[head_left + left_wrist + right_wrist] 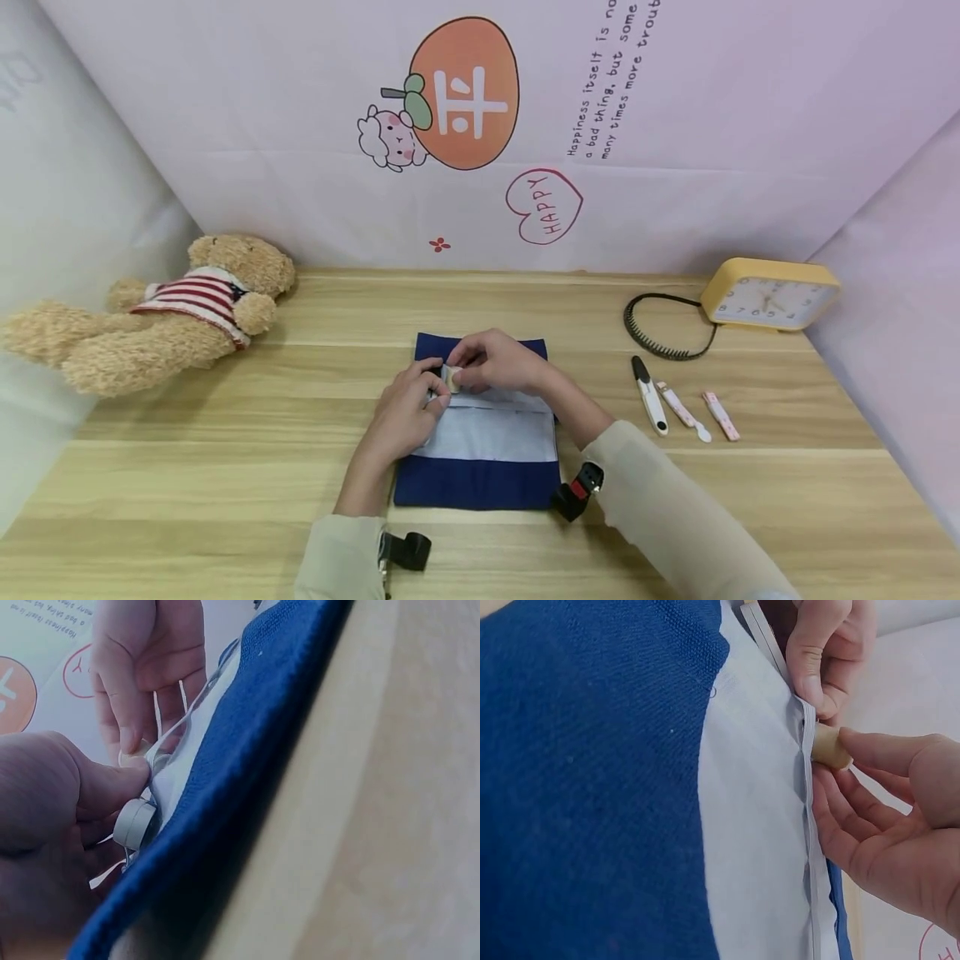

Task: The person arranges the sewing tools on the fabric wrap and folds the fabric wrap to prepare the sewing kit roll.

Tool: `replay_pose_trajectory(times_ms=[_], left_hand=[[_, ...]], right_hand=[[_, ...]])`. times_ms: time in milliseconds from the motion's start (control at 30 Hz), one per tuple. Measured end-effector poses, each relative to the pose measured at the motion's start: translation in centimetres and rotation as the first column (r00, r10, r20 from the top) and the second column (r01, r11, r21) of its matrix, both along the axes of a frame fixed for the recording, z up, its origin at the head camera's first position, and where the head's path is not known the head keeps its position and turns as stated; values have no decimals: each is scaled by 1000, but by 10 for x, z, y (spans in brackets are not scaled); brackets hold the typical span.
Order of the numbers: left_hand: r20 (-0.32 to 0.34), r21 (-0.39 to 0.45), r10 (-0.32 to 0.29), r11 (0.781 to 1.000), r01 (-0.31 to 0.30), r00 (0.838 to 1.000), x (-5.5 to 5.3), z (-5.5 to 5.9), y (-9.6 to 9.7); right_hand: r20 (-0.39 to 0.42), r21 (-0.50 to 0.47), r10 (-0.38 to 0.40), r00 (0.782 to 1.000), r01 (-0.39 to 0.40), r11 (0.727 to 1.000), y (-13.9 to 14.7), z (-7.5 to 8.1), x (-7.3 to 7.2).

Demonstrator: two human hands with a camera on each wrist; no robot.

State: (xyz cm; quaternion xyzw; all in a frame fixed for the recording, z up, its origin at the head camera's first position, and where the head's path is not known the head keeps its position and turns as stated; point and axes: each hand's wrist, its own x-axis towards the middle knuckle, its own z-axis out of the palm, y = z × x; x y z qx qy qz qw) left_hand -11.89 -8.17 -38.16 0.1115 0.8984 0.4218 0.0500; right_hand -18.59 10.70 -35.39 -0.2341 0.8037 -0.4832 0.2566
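Note:
A navy cloth organizer [480,485] with a white lining [742,787] lies open on the table. Along the lining runs a gathered white elastic band [808,817]. My right hand [498,362] pinches a small beige, rounded piece [831,747] between thumb and fingers, against the band; its kind is unclear. Beside it, my left hand [405,412] pinches the band's edge with thumb and finger. Just by the left thumb, a pale round-ended item [136,823] sits at the band; most of it is hidden.
To the right lie a white tool with a black tip [649,396], a pink-patterned piece with a white spoon-like end [678,407] and a pink-patterned clip-like piece [721,416]. Behind them are a black coiled band [660,346] and a yellow clock [772,293]. A teddy bear [180,312] lies left.

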Motion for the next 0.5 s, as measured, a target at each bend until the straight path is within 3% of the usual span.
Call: replay_pose_trajectory(times_ms=[167, 500], left_hand=[[3, 19, -6, 1000, 6, 1000, 0, -1, 0], [-1, 28, -19, 999, 19, 1000, 1, 0, -2]], right_hand=[[-21, 13, 45, 999, -45, 999, 0, -1, -2], [19, 2, 116, 993, -116, 993, 0, -2, -4]])
